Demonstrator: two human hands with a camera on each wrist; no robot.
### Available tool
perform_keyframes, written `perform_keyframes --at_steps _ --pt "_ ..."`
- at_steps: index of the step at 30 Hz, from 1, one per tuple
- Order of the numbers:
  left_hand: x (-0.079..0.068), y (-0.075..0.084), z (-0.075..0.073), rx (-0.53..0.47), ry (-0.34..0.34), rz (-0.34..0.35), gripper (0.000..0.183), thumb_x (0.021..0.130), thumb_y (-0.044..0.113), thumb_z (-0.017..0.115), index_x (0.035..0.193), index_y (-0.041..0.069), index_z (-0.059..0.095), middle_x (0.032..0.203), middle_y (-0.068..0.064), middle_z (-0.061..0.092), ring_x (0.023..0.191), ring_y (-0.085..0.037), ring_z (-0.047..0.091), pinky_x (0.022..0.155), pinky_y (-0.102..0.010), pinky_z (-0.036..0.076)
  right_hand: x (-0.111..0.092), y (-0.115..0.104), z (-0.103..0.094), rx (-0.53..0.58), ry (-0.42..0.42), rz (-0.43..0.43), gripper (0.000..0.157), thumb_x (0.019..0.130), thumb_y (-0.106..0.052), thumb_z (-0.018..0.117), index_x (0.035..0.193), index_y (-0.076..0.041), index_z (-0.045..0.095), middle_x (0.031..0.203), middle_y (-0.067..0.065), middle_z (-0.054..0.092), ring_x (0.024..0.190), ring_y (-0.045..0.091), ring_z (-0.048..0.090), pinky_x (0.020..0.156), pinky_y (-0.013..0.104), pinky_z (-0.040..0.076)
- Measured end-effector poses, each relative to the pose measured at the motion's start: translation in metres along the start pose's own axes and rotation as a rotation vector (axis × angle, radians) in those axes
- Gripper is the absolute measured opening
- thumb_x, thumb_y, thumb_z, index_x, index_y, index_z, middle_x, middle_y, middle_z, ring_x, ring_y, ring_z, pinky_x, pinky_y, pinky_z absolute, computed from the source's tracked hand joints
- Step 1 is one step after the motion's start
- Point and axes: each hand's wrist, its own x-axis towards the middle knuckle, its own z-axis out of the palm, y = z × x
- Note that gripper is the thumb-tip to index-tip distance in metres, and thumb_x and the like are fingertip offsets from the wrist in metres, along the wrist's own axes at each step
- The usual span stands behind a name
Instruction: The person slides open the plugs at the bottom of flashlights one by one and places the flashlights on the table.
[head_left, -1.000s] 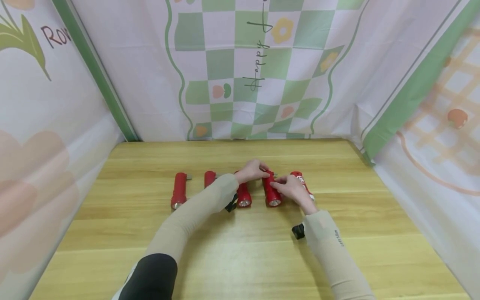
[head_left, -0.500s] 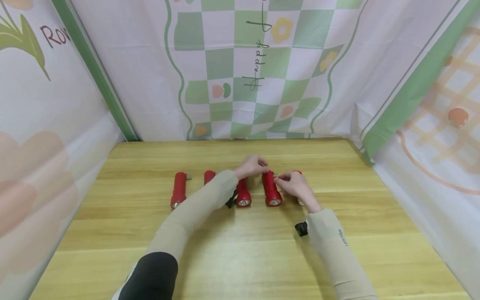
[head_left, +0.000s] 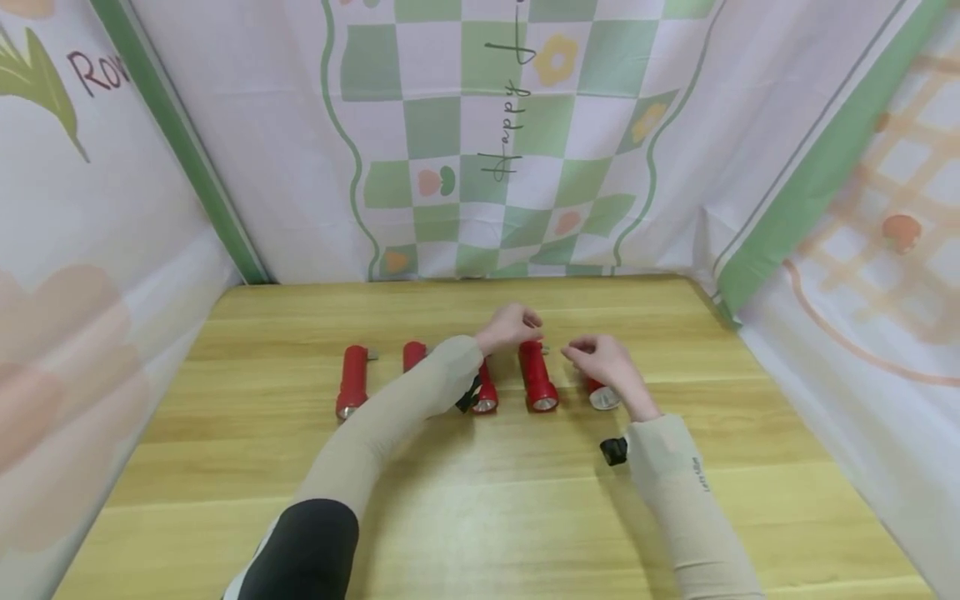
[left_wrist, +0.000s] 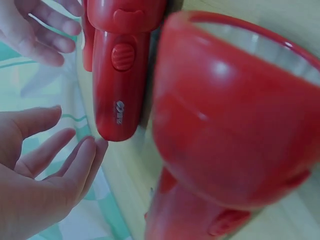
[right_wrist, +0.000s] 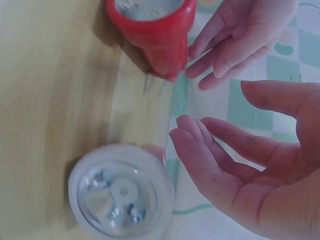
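Several red flashlights lie in a row on the wooden table, lenses toward me. My left hand (head_left: 512, 327) is at the tail of one flashlight (head_left: 537, 375), its fingers loosely bent around nothing. In the left wrist view, the fingertips come close to the tail of that flashlight (left_wrist: 120, 90); whether they touch is unclear. My right hand (head_left: 603, 360) hovers over the rightmost, white-rimmed flashlight (head_left: 603, 397), partly hiding it. Thumb and fingers of the right hand (right_wrist: 260, 175) stand apart, holding nothing. Two metal prongs (right_wrist: 156, 85) stick out beside the upper flashlight's body.
To the left lie three more red flashlights, the leftmost (head_left: 353, 379) in full view, one (head_left: 414, 356) mostly behind my left sleeve, another (head_left: 486, 393) partly covered. The wooden table (head_left: 495, 517) meets a patterned curtain (head_left: 495, 208) at its back edge; similar cloth hangs at both sides.
My right hand has let go of the flashlight it touched and moved right, over the rightmost one. My left hand has lifted slightly off the same flashlight's tail. The view has shifted a little.
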Motion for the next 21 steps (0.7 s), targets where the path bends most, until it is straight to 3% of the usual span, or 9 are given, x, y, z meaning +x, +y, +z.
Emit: perform_keyframes --at_steps 5,12,21 --pt "0.007 0.007 0.002 0.014 0.039 -0.02 0.034 0.095 0.012 0.064 0.125 -0.002 0.064 0.123 -0.018 0.07 0.114 -0.028 0.067 0.092 -0.029 0.057 -0.004 0.004 -0.009 0.005 0.018 0.017 0.051 0.1 -0.034 0.053 0.134 0.004 0.057 0.126 0.026 0.065 0.112 0.037 0.065 0.096 0.047 0.054" --pt "0.013 0.019 0.007 0.074 0.014 0.017 0.032 0.094 0.014 0.065 0.123 0.0 0.066 0.122 -0.015 0.071 0.113 -0.024 0.068 0.092 -0.025 0.056 -0.01 0.007 -0.022 0.03 0.033 0.049 0.05 0.1 -0.035 0.053 0.132 0.003 0.059 0.128 0.027 0.064 0.104 0.034 0.068 0.08 0.031 0.057" --pt "0.018 0.027 0.02 0.063 0.004 0.03 0.033 0.093 0.013 0.067 0.122 -0.001 0.067 0.12 -0.016 0.072 0.109 -0.024 0.069 0.088 -0.024 0.057 -0.016 0.02 -0.03 0.084 0.016 0.085 0.056 0.102 -0.033 0.051 0.139 0.009 0.049 0.135 0.034 0.055 0.112 0.044 0.064 0.092 0.045 0.058"
